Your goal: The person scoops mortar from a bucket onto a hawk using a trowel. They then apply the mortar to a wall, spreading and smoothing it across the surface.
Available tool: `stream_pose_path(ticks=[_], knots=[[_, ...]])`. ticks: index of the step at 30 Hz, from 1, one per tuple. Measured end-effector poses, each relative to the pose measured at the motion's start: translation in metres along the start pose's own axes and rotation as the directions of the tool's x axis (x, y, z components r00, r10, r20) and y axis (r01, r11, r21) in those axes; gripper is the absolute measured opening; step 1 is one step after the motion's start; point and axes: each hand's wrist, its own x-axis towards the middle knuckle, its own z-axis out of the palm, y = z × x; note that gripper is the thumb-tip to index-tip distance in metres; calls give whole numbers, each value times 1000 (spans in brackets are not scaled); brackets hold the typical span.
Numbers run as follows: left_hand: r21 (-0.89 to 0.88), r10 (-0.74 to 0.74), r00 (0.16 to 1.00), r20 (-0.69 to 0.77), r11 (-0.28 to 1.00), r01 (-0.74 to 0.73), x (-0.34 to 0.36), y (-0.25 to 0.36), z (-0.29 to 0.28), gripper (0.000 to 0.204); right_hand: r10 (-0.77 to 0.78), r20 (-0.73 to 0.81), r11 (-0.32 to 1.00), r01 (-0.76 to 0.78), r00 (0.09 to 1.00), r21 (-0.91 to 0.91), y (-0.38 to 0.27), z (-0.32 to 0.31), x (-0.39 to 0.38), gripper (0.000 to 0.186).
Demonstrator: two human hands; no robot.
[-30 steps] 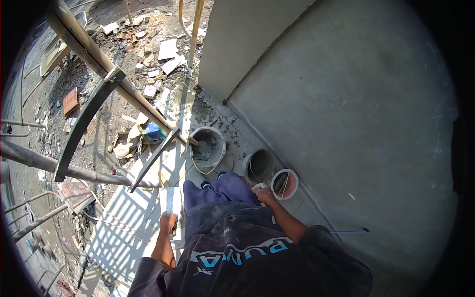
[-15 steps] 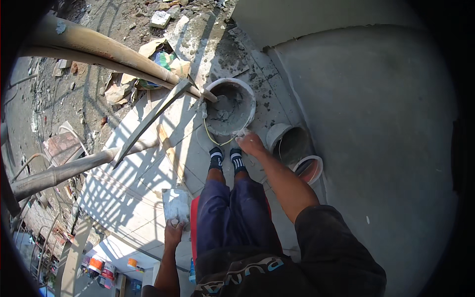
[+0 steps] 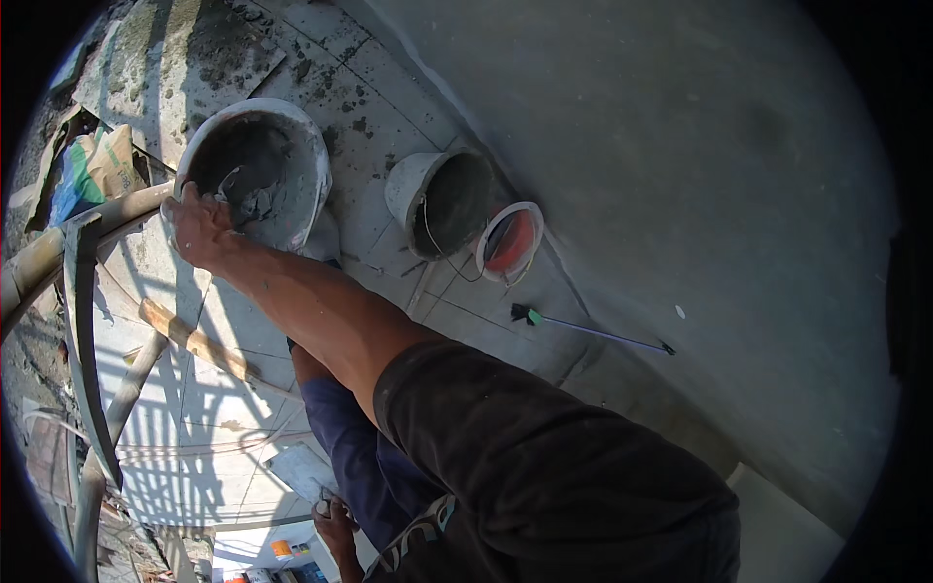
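A wide round bucket (image 3: 313, 155) with grey wet mortar (image 3: 260, 199) inside stands on the tiles at the upper left. My right hand (image 3: 202, 228) reaches across to its left rim, with the fingers closed over the edge; the palm side is hidden. Low in the view, my left hand (image 3: 333, 520) grips a flat rectangular plastering trowel (image 3: 299, 471), its smeared metal plate held out beside my left leg. My right arm hides most of my legs and feet.
A grey bucket (image 3: 403, 189) and a smaller white, red-lined bucket (image 3: 525, 219) lie tipped beside the grey wall (image 3: 680, 175). Near them lies a thin-handled brush (image 3: 603, 330). Bamboo poles (image 3: 126, 209), a curved dark bar (image 3: 83, 340) and a wooden piece (image 3: 199, 340) are at left.
The view has swung right, so the buckets appear farther left and a brush shows. My right hand has moved from the mortar bucket's near rim to its left rim. My left hand keeps the trowel.
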Motion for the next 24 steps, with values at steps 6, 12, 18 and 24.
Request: stream_pose_path(ticks=[6,12,18,24], knots=[[305,244,964,-105,931,-202,9,-16,-20,35,81,-123,951,-40,989,307,32,-21,-103,43],[309,336,939,-78,903,-298,47,5,-62,33,380,164,564,-369,910,739,138,-85,-248,30],[157,478,878,36,865,-477,78,31,-79,16,738,-44,649,-691,673,318,314,-65,-505,20],[333,361,931,-60,886,-322,59,22,-113,20,992,91,43,-919,85,392,422,-65,-541,65]])
